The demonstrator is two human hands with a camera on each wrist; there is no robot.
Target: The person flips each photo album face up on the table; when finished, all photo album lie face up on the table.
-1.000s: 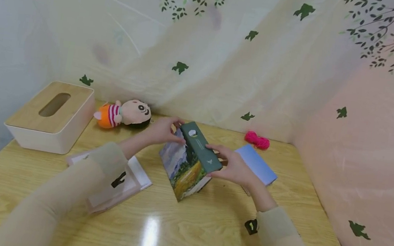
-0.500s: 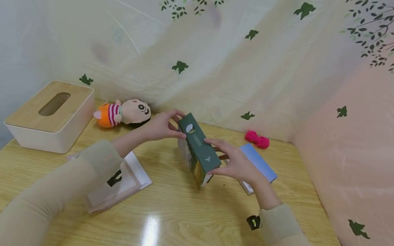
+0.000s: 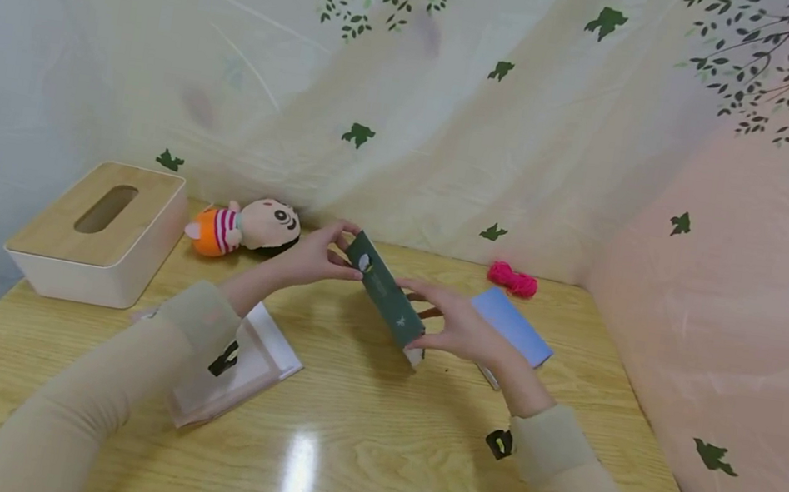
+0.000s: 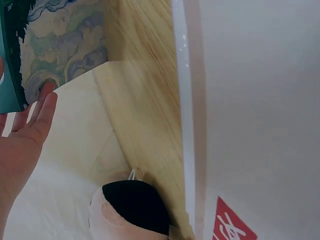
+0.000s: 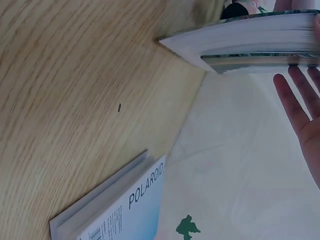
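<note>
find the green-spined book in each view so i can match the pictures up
Head: near the middle, the green-spined book is held between the left hand and right hand.
Left wrist: top left, cut off by the frame, its painted cover showing.
Right wrist: top right, cut off by the frame, its page edges showing.
Shared landmark: the wood-grain table, visible in all three.

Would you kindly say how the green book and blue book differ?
The green book is held spine up in the left hand and right hand; the blue book lies flat. The green book bears swirling paintwork; the blue book bears POLAROID lettering. Both are rectangular.
</note>
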